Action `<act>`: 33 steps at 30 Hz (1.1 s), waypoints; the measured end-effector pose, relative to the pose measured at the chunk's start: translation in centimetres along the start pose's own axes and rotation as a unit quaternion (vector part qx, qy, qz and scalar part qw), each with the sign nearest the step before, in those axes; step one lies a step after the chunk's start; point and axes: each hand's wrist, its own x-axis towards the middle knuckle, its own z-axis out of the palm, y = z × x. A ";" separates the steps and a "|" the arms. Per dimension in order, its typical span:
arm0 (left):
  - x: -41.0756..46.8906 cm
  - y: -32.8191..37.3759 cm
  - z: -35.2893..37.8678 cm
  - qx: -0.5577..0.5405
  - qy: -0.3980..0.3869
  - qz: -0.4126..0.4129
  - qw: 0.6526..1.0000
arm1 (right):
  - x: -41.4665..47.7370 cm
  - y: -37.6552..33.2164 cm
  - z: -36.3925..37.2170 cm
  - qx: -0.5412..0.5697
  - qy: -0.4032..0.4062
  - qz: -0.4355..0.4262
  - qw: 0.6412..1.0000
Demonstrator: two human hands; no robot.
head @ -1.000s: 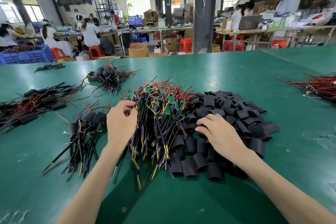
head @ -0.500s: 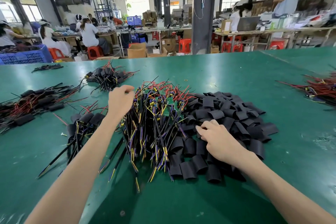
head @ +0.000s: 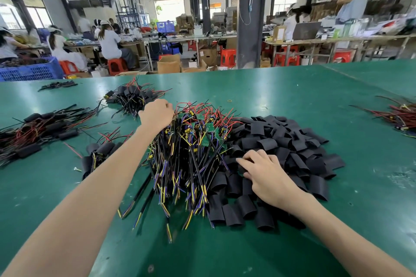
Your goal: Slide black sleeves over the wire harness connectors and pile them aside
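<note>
Near right, the right hand (head: 267,177) lies with fingers spread on the heap of black sleeves (head: 292,148), pinching none. Farther off, the left hand (head: 156,114) curls into the far edge of the wire harness pile (head: 191,153) at centre; whether it grips one is hidden. This is likely the picking step: next, single out one sleeve and one harness.

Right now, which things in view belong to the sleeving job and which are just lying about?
Job: tangled pile of unsleeved coloured wire harnesses; heap of short black sleeves; pile of sleeved harnesses; left hand; right hand.
Lying about: yellow rubber band; blue plastic crate; brown cardboard box.
</note>
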 end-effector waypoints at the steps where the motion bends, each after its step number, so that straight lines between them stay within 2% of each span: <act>1: 0.3 0.2 0.2 -0.005 -0.008 -0.014 1.000 | 0.0 -0.1 0.0 0.002 0.003 0.001 1.000; 4: 1.7 0.5 0.6 -0.082 -0.051 -0.072 0.993 | 0.2 -0.1 0.0 0.013 0.011 0.007 1.000; 8: 2.8 0.3 1.0 -0.125 -0.043 -0.095 0.987 | 0.3 0.0 0.1 0.021 0.020 0.012 1.000; 14: 2.3 1.6 0.3 -0.064 -0.044 -0.019 0.997 | 0.2 0.0 0.2 0.024 0.029 0.010 0.999; 17: 2.0 2.1 -0.3 -0.041 -0.013 -0.005 0.999 | 0.2 -0.1 0.0 0.032 0.032 0.010 0.999; 19: 2.1 2.2 -0.7 -0.036 -0.028 0.005 0.999 | 0.2 -0.2 0.0 0.034 0.034 0.009 0.999; 23: 2.6 1.7 -1.0 -0.193 -0.049 -0.008 0.980 | 0.1 -0.3 -0.2 0.037 0.035 0.009 0.999; 26: 2.7 1.5 -1.1 -0.281 0.013 0.022 0.959 | 0.0 -0.3 -0.3 0.038 0.034 0.007 0.999; 30: 2.4 2.2 -2.0 -0.322 0.084 0.097 0.938 | 0.1 -0.4 -0.5 0.037 0.041 0.012 0.998; 33: 1.6 3.6 -3.3 -0.446 0.090 0.095 0.885 | 0.1 -0.5 -0.7 0.044 0.040 0.020 0.998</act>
